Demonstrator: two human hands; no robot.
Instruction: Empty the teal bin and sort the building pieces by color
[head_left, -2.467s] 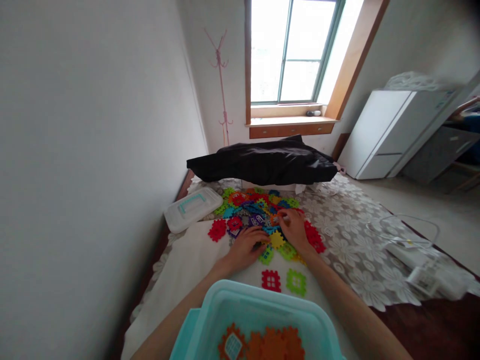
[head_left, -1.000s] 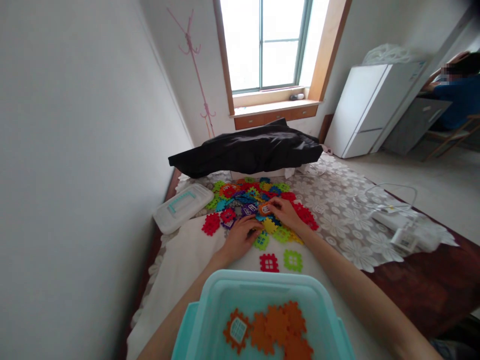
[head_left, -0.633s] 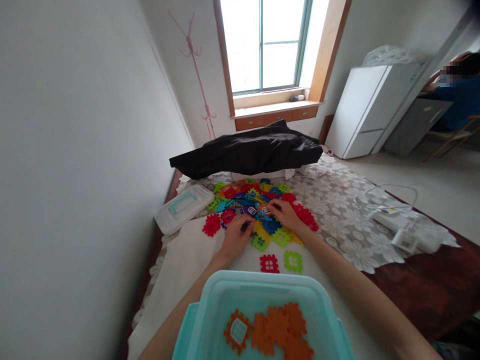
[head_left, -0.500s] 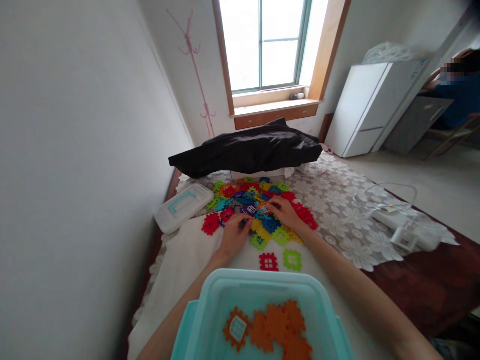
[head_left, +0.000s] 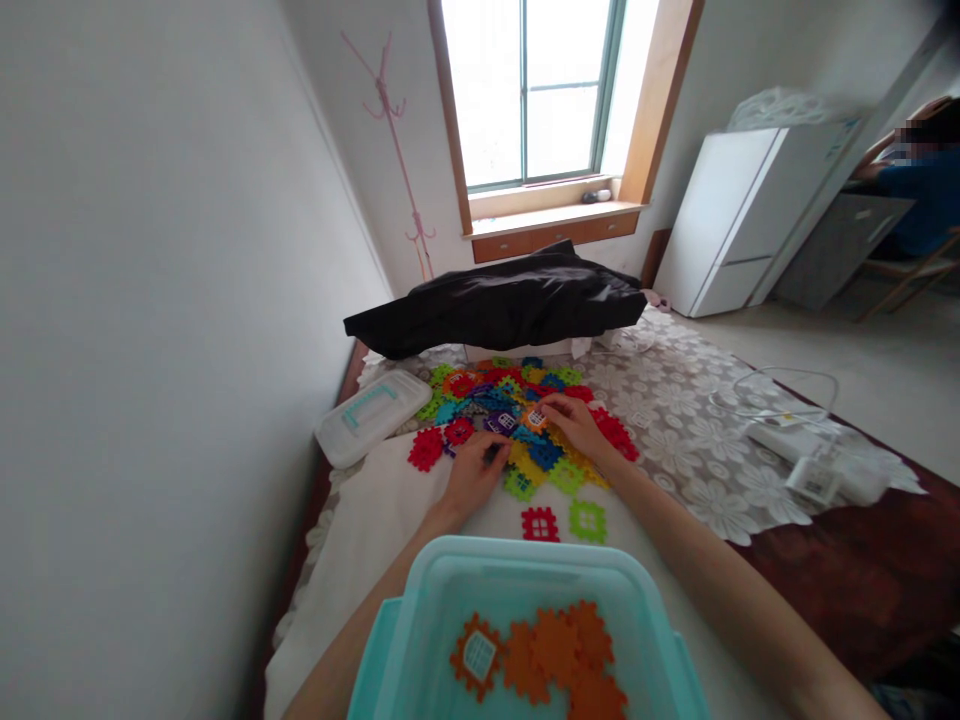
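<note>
Meanwhile, the right hand [head_left: 574, 425] had pinched an orange tile [head_left: 535, 418] at the tile pile [head_left: 510, 415] on the bed [head_left: 697, 430], having shifted little. The left hand [head_left: 472, 475] stayed loosely curled on the pile's near edge, gripping nothing I could make out, near the teal bin [head_left: 420, 640].

Matt plastic tiles [head_left: 525, 420], translucent plastic box [head_left: 420, 640], lace cloth [head_left: 690, 430]

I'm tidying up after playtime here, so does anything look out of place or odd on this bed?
Yes. The red tile and green tile lie apart from the pile of tiles, nearer the teal bin. The bin's white lid lies loose beside the wall. Only orange tiles are in the bin.
</note>
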